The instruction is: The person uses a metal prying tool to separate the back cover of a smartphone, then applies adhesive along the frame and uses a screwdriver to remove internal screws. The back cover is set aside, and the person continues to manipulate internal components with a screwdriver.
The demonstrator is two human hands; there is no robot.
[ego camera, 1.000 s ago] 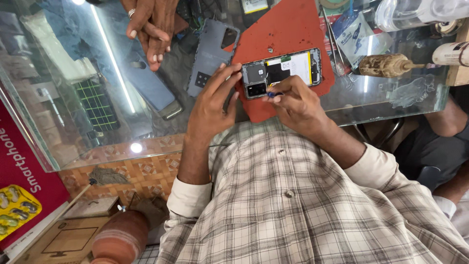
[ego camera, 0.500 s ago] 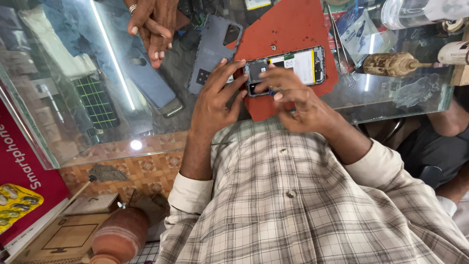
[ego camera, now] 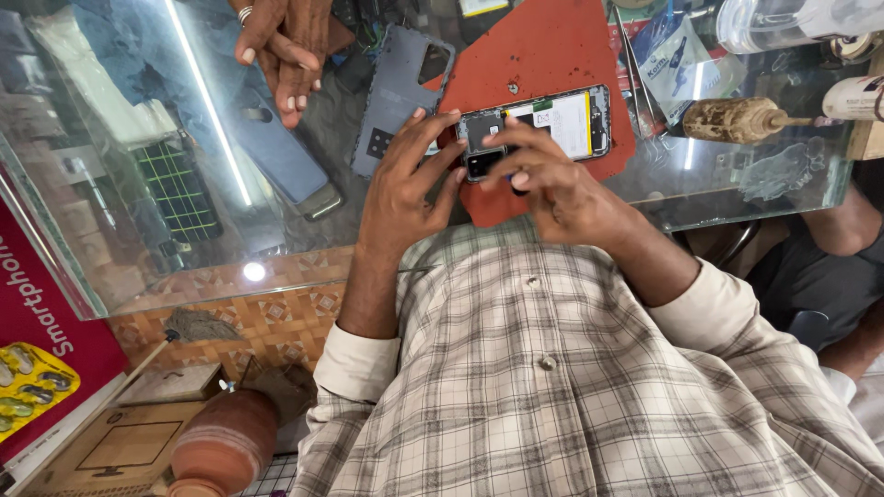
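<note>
An opened smartphone (ego camera: 564, 120) with its back removed lies on a red mat (ego camera: 543, 46) on the glass counter. My left hand (ego camera: 405, 184) grips the phone's left end, fingers spread along its edge. My right hand (ego camera: 552, 184) sits over the camera end, fingertips pinched on a small dark tool that is mostly hidden. The phone's grey back cover (ego camera: 396, 87) lies just left of the mat.
Another person's clasped hands (ego camera: 281, 46) rest on the glass counter (ego camera: 184, 239) at the top. Tweezers (ego camera: 631, 64) and a wooden-handled tool (ego camera: 737, 118) lie right of the mat. A clay pot (ego camera: 226, 446) and a cardboard box (ego camera: 101, 451) stand below the counter.
My right hand has slid left over the phone's camera end and closed its fingers there. My left hand's fingers have moved in onto the phone's left edge.
</note>
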